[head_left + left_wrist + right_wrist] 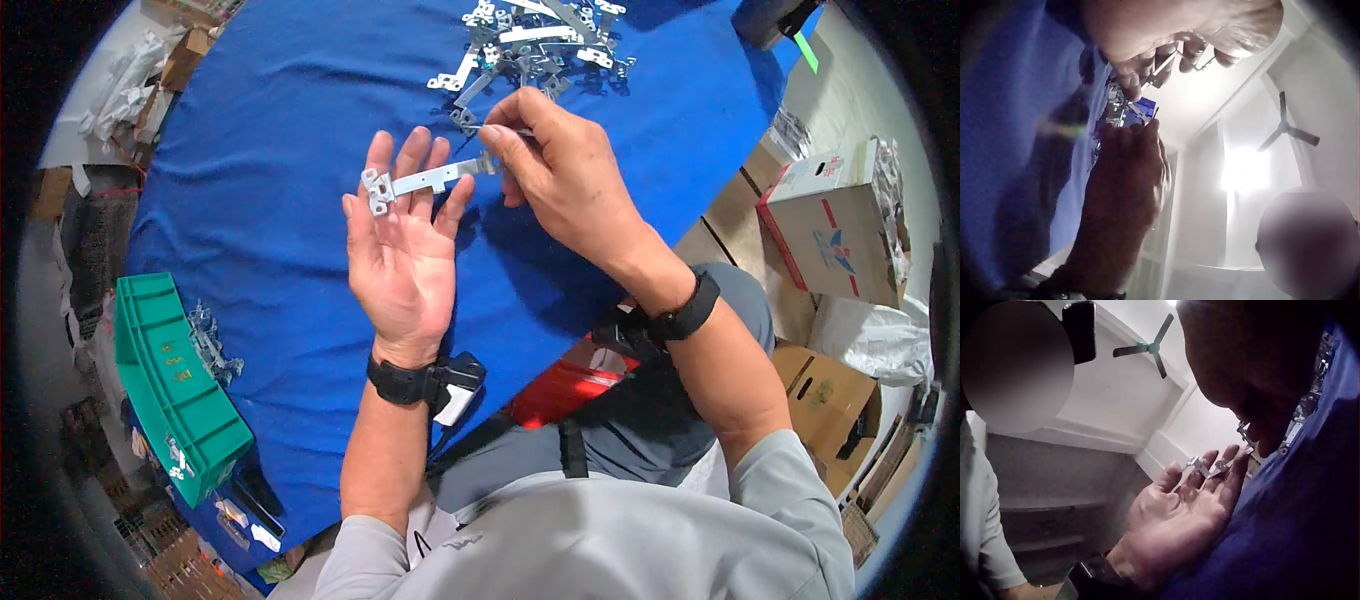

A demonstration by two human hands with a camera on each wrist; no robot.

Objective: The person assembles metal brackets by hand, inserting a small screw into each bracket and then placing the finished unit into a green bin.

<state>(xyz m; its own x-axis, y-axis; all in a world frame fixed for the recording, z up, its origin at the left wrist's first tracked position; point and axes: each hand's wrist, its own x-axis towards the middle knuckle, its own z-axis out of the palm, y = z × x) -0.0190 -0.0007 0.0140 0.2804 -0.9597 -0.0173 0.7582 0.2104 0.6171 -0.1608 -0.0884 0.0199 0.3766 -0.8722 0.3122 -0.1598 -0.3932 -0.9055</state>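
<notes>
Silvery metal bracket lay across the open left hand; the right hand pinched a thin metal rod, a two-handed step seemingly needing steady alignment next.

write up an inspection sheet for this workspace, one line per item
Surface: blue cloth, wrinkled
Job's things: bracket across the left fingers; metal pile beyond
Clutter: green bin, loose parts beside it
Hands: left hand open, palm up; right hand pinches a thin rod near the bracket
Cables: apparently a dark one by the left wrist camera
Surroundings: cartons at right; ceiling fan
</notes>
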